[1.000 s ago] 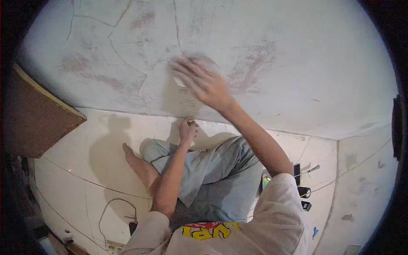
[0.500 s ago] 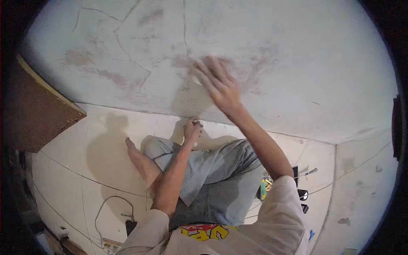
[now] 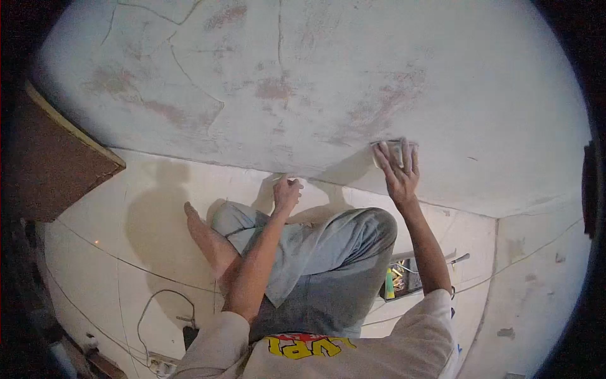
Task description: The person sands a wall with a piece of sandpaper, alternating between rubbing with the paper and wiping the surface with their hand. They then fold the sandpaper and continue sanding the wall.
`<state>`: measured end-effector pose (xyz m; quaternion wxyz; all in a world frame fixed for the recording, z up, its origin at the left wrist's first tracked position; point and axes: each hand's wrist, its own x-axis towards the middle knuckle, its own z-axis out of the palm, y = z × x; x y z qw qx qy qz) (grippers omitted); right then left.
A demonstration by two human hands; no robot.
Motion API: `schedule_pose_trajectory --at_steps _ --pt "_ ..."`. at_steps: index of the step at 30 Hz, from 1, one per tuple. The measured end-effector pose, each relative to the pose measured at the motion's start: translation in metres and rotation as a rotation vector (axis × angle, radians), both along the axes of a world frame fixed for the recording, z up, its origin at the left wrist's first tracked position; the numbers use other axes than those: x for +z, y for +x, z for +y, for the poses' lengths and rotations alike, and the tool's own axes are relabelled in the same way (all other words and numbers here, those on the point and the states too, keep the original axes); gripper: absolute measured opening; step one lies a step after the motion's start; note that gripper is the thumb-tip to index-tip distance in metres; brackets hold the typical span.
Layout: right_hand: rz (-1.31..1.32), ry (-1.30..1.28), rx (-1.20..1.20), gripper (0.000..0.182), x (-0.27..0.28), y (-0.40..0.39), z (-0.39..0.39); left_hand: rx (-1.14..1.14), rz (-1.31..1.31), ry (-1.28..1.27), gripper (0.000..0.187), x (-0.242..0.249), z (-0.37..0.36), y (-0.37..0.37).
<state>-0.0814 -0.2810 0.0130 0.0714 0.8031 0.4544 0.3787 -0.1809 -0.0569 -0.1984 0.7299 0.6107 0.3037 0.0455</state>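
Observation:
My right hand (image 3: pixel 400 175) presses a pale piece of sandpaper (image 3: pixel 396 153) with a dark upper edge flat on the wall (image 3: pixel 492 107), low down, just above the floor joint. Its fingers lie spread over the sheet. The wall is whitish, with scuffed reddish-brown patches (image 3: pixel 274 88) and cracks up and to the left of this hand. At the foot of the wall, my left hand (image 3: pixel 287 194) rests with curled fingers; whatever they may hold is hidden. Between the arms are my bent legs in grey-blue trousers (image 3: pixel 315 252).
A black tray (image 3: pixel 411 292) of small items stands right of my knee, with a thin tool (image 3: pixel 461 258) beyond it. Cables (image 3: pixel 158 276) cross the pale floor. A brown board (image 3: pixel 69 158) juts in from the left. A side wall (image 3: pixel 536 284) bounds the right.
My right hand has moved right and down along the wall with the sandpaper, from the middle reddish patch to near the floor. My left hand has stayed in place.

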Motion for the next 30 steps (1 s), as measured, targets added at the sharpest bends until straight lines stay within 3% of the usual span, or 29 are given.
schedule_pose_trajectory --at_steps 3,8,10,12,17,21,26,30 --pt "-0.107 0.112 0.103 0.038 -0.001 0.002 0.054 -0.042 0.011 0.027 0.027 0.013 0.001 0.000" --pt "-0.239 0.194 0.198 0.037 0.057 -0.025 0.198 -0.082 0.113 0.008 0.023 0.016 0.006 -0.003" --pt "-0.287 0.246 0.232 0.039 0.052 -0.016 0.198 0.050 -0.040 -0.018 0.029 0.007 0.005 -0.006" --pt "-0.272 0.282 0.239 0.039 0.037 -0.011 0.179 0.018 -0.044 0.005 0.028 0.004 0.015 -0.005" --pt "-0.187 0.129 -0.051 0.036 -0.014 0.005 0.023 0.041 0.023 -0.040 0.027 0.016 0.009 -0.007" --pt "-0.289 0.061 -0.109 0.036 -0.014 0.003 0.012 -0.009 0.006 -0.037 0.025 0.007 0.002 -0.006" --pt "-0.265 0.256 0.144 0.041 0.023 -0.001 0.137 -0.019 -0.016 -0.036 0.027 0.009 0.000 -0.005" --pt "-0.287 0.372 0.184 0.050 0.052 -0.019 0.221 -0.019 -0.015 -0.070 0.028 -0.002 0.010 -0.005"
